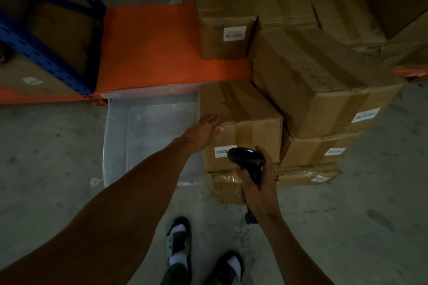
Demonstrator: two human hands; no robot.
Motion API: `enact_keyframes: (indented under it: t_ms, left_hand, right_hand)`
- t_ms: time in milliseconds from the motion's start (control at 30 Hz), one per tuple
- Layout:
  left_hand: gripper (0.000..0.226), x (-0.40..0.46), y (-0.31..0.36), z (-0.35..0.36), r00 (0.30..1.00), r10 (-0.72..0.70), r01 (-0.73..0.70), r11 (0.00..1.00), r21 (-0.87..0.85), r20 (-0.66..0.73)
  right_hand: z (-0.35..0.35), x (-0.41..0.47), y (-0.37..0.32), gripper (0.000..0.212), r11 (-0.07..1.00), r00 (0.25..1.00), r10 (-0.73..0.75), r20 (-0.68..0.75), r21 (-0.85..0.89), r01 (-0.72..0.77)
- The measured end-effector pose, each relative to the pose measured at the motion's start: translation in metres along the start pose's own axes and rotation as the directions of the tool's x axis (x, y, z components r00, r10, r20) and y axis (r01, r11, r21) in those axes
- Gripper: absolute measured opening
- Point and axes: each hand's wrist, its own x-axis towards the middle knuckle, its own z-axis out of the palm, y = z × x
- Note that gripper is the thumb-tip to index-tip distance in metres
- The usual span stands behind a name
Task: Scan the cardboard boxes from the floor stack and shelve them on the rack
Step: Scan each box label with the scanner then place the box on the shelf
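Cardboard box [240, 122] atop floor stack: your left hand [203, 132] flat, fingers spread on its corner; right hand [257, 183] clamped round scanner [245, 157] at barcode label [222, 151]. Scan step. Next: confirm read, lift box toward rack [46, 37].

Dim and murky throughout, darkest toward twelve and three o'clock. Wide-angle distortion bends the edges. Detail is soft, labels unreadable.

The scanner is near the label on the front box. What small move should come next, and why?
Probably pull the scanner back slightly and aim it at the barcode label. Its head partly covers the label of the box, and the left hand already rests on the box's top corner while the right hand grips the handle.
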Motion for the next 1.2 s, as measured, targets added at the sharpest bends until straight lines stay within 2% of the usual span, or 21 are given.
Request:
enact_keyframes:
  t_ms: [67,133,267,400,833,1200]
  left_hand:
    - [0.061,0.001,-0.005,0.000,0.999,0.004,-0.005,1.000,0.019,0.040]
    - [0.066,0.000,-0.013,0.000,0.997,0.036,-0.039,0.998,0.046,0.071]
    - [0.068,0.000,-0.018,0.010,0.999,0.043,-0.043,0.999,0.013,0.016]
    - [0.066,0.001,-0.017,0.011,0.998,0.060,-0.060,0.998,0.025,0.000]
    - [0.066,-0.001,-0.020,0.012,0.995,0.097,-0.097,0.995,0.001,-0.037]
    - [0.065,-0.002,-0.016,0.010,0.998,0.047,-0.047,0.999,-0.008,-0.031]
  right_hand:
    - [0.005,-0.001,0.006,0.054,0.997,0.997,-0.061,-0.045,-0.054,0.058]
    - [0.008,-0.002,0.012,0.058,0.997,0.997,-0.053,-0.061,-0.067,0.049]
    - [0.010,0.002,0.028,0.059,0.997,0.992,-0.054,-0.112,-0.063,0.047]
    - [0.013,0.005,0.036,0.054,0.987,0.981,-0.090,-0.172,-0.147,0.065]
    - [0.028,0.012,0.039,0.056,0.978,0.972,-0.107,-0.208,-0.197,0.065]
    - [0.028,0.008,0.037,0.057,0.974,0.964,-0.154,-0.215,-0.194,0.113]
